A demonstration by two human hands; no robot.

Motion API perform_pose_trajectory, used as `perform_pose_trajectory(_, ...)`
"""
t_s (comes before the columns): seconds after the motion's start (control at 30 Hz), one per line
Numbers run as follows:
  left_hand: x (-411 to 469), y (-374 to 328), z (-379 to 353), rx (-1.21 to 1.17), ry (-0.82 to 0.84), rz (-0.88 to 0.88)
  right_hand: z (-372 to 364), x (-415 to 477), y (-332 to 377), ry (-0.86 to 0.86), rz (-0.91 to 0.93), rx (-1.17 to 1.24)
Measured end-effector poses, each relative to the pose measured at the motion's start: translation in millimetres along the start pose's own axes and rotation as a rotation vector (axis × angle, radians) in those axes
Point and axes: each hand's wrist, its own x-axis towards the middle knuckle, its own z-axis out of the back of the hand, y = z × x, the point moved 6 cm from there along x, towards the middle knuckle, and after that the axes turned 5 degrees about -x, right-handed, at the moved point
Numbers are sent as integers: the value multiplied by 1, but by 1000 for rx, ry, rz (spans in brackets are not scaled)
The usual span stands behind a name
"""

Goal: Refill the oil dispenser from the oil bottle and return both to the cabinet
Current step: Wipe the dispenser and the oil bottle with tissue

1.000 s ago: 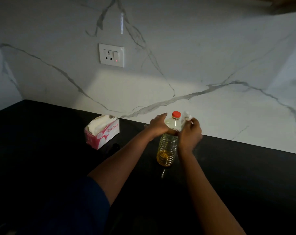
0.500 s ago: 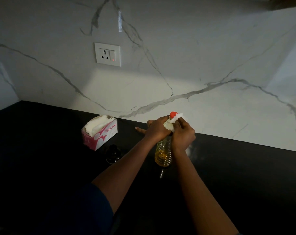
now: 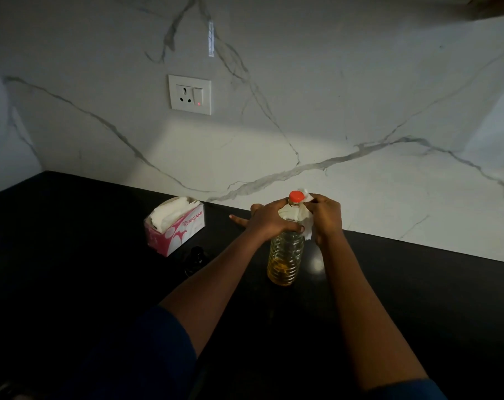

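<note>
the left hand (image 3: 269, 219) grips the oil bottle (image 3: 286, 249) by its shoulder, steadying it upright on the black counter (image 3: 403, 284) while the right hand (image 3: 325, 217) pinches a tissue (image 3: 307, 223) against its neck, probably wiping drips.

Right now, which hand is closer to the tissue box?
Left. The left hand grips the bottle on the side facing the tissue box; the right hand holds a white tissue at the bottle's far side.
</note>
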Motion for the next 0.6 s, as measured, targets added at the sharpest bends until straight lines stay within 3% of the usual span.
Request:
perform_pose_trajectory(0.4, -14, -13, -8, -71, -210, -8, -9, -50, -6, -303, 135, -61)
perform_pose_trajectory(0.6, -23, -9, -17, 50, -230, -34, -8, -41, 5, -290, 199, -188)
